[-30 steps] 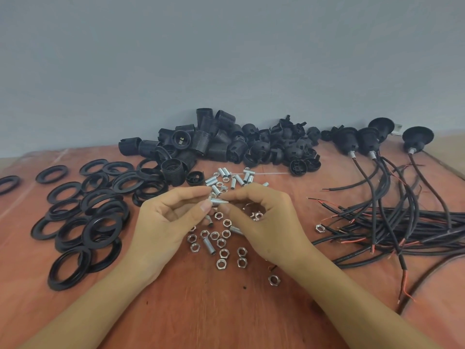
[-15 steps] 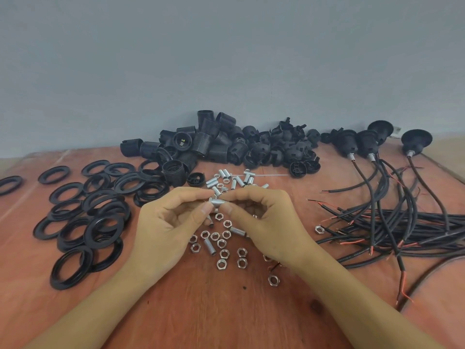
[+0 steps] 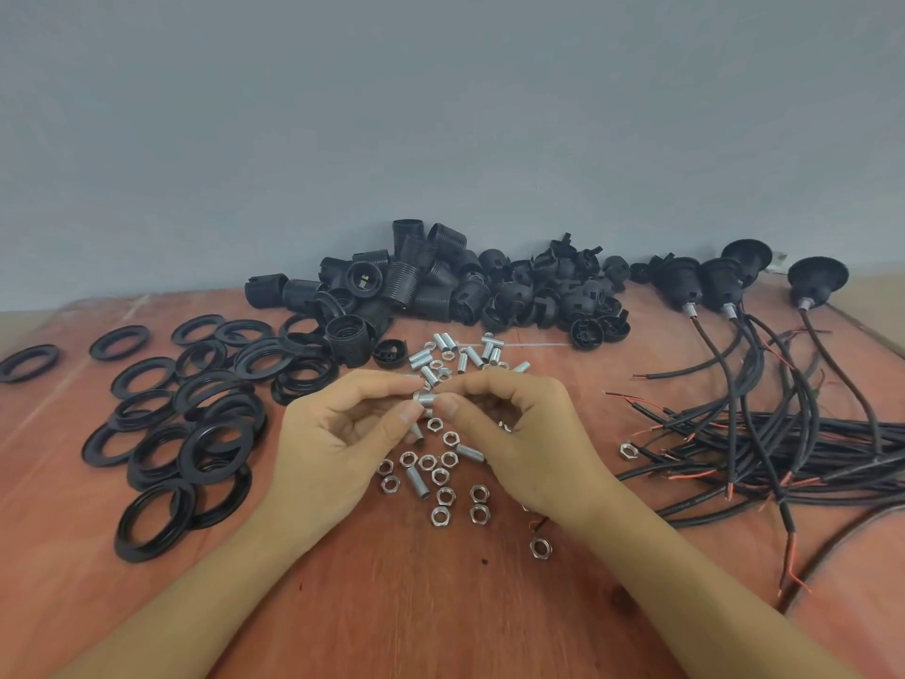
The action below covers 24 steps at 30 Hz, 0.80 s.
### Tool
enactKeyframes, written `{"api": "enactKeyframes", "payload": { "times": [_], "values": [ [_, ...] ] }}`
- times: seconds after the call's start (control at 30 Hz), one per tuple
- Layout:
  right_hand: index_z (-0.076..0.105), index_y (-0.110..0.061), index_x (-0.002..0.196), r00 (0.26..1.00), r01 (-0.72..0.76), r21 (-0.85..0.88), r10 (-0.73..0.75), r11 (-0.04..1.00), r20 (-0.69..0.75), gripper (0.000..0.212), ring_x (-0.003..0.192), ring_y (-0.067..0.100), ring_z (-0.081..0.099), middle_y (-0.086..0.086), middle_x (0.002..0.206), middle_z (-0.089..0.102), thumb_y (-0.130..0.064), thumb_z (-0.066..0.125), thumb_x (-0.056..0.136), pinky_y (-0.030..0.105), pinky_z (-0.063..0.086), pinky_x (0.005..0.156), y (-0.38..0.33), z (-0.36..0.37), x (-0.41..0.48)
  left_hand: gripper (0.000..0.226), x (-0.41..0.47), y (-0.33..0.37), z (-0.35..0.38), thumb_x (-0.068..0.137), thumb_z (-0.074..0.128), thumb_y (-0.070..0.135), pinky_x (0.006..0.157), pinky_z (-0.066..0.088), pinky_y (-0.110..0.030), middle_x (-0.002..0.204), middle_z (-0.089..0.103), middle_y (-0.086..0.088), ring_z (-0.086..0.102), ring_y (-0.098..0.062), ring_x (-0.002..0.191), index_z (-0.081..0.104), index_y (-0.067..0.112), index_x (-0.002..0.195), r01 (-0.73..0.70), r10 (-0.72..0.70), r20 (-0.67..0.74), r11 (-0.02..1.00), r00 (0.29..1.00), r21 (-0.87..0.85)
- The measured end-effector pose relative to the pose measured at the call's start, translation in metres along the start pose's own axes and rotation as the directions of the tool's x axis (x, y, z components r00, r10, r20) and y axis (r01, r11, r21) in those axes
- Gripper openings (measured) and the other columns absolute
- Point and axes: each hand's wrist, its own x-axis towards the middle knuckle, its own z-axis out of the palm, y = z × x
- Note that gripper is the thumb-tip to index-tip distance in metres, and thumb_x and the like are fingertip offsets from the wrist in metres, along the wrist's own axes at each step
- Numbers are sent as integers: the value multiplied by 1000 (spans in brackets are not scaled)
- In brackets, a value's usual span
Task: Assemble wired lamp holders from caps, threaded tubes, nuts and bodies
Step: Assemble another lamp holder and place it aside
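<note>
both hands meet over the middle of the orange-brown table (image 3: 416, 610), and between them sits the threaded tube (image 3: 425, 398): short, silvery, ridged, lying crosswise. the left hand (image 3: 338, 453) pinches its left end between thumb and forefinger, and the right hand (image 3: 519, 443) pinches the right end the same way. it looks like one end is braced so the other can twist a nut on, though any nut on it is too small to make out. shiny hex nuts (image 3: 443, 477) lie scattered at six o'clock of the tube, handy under the fingers, with spare tubes (image 3: 465, 357) at twelve. ribbed black plastic bodies (image 3: 416, 286) heap beyond those. flat black rings (image 3: 196, 423) spread at nine, and wired holders (image 3: 725, 281) trail their cables (image 3: 783, 433) at three.
</note>
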Motion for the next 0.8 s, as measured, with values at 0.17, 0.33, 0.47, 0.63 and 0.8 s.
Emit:
{"api": "enactKeyframes", "payload": {
  "times": [0.17, 0.33, 0.47, 0.63, 0.8],
  "values": [
    [74, -24, 95, 997, 63, -5, -63, 998, -44, 15, 80, 11, 67, -5, 86, 73, -12, 74, 86, 23, 54, 75, -2, 3, -1, 21, 1, -1, 0, 80, 65, 13, 64, 56, -21, 88, 76, -8, 71, -16, 68, 71, 5, 99, 58, -58, -9, 998, 998, -37],
    [72, -29, 97, 990, 130, -42, -133, 991, -51, 25, 76, 9, 63, -9, 84, 69, -8, 75, 84, 23, 53, 71, -3, 3, -1, 23, 1, -2, 0, 81, 64, 19, 62, 56, -21, 84, 75, -6, 70, -16, 69, 72, 5, 97, 105, -107, -20, 992, 994, -75],
    [74, -21, 99, 994, 92, -28, -94, 995, -63, 21, 76, 9, 63, -3, 85, 70, -7, 76, 83, 25, 53, 70, -1, 6, -2, 24, 2, -3, -1, 81, 63, 19, 61, 56, -23, 81, 74, -11, 70, -18, 67, 71, 2, 96, 118, -120, -27, 991, 992, -66],
    [72, -25, 96, 990, 112, -44, -115, 993, -79, 23, 74, 9, 62, -3, 84, 70, -8, 77, 82, 28, 53, 69, -1, 7, -2, 26, 1, -3, -2, 81, 63, 22, 61, 57, -26, 78, 73, -11, 68, -19, 65, 71, 1, 94, 134, -135, -16, 988, 991, -72],
    [74, -21, 97, 990, 113, -58, -118, 992, -82, 18, 75, 6, 62, -6, 84, 70, -9, 76, 84, 18, 51, 69, -1, 6, -3, 24, 1, -3, -1, 79, 64, 19, 60, 57, -23, 75, 73, -9, 68, -16, 62, 71, 1, 93, 141, -142, -4, 987, 990, -74]
  ]
}}
